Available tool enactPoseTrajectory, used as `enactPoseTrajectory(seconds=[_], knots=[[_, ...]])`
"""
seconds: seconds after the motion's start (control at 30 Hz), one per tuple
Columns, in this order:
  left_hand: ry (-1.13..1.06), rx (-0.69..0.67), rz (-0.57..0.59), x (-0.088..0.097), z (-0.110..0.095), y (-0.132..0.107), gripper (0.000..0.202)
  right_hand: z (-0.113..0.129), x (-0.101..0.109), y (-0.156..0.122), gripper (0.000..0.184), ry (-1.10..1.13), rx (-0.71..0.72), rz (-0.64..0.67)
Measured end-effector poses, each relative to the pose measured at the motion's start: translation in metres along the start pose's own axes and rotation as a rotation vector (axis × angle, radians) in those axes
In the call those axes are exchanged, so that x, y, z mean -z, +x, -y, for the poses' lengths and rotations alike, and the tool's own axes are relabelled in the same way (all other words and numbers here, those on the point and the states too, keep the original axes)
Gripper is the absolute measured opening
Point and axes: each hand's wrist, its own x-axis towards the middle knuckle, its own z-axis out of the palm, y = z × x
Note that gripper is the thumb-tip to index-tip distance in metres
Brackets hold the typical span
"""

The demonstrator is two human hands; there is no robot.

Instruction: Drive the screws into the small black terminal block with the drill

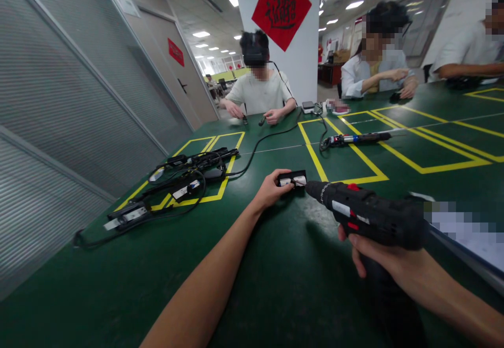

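Note:
My left hand [271, 189] pinches a small black part with white labels [293, 179] and holds it down on the green table [275, 285]. My right hand [388, 261] is wrapped round the grip of a black cordless screwdriver [366, 214] with red buttons. The tool's nose points left and meets the right end of the small part.
A pile of black cabled parts [177, 185] lies at the left in a yellow-taped box. A corded screwdriver [356, 138] rests further back. Three people sit at the far side of the table, one [260, 88] directly opposite. A white pillar [303, 49] with a red sign stands behind.

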Motion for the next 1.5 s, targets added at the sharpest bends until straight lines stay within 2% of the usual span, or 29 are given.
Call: enactPoseTrajectory(seconds=[0.6,1.1,1.5], knots=[[0.003,0.018,-0.01,-0.0001,-0.004,-0.0018,0.05,-0.0037,0.0038,-0.0023,0.027,-0.04,-0.04,0.029],[-0.004,0.009,-0.003,0.0011,-0.0018,-0.0014,0.05,-0.0002,0.0018,-0.0033,0.025,-0.021,-0.002,-0.044],[-0.012,0.012,0.008,0.0015,-0.0038,-0.0015,0.05,-0.0037,0.0023,-0.0009,0.022,-0.035,-0.021,-0.019]])
